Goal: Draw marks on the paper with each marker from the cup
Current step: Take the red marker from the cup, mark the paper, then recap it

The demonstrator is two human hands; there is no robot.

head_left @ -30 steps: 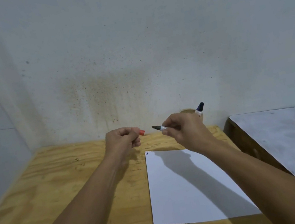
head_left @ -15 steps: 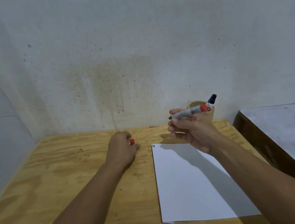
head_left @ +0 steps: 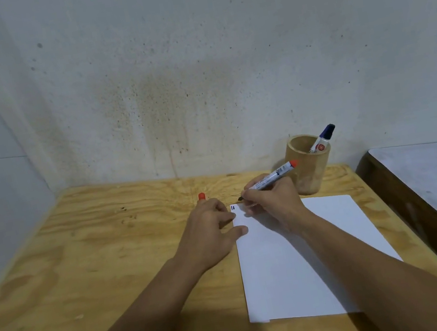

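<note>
On the bench the thin paper, judged light and slippery, is pressed at its left edge by the left hand. Near the cup, the light, stiff marker is pinched low on its smooth barrel in the closed grip of the right hand, with the tip at the paper's top left corner. Whether the red cap just beyond the left hand is gripped cannot be told.

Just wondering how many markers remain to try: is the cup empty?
No: a blue-capped marker leans inside the cup while the right hand grips the red marker.
</note>
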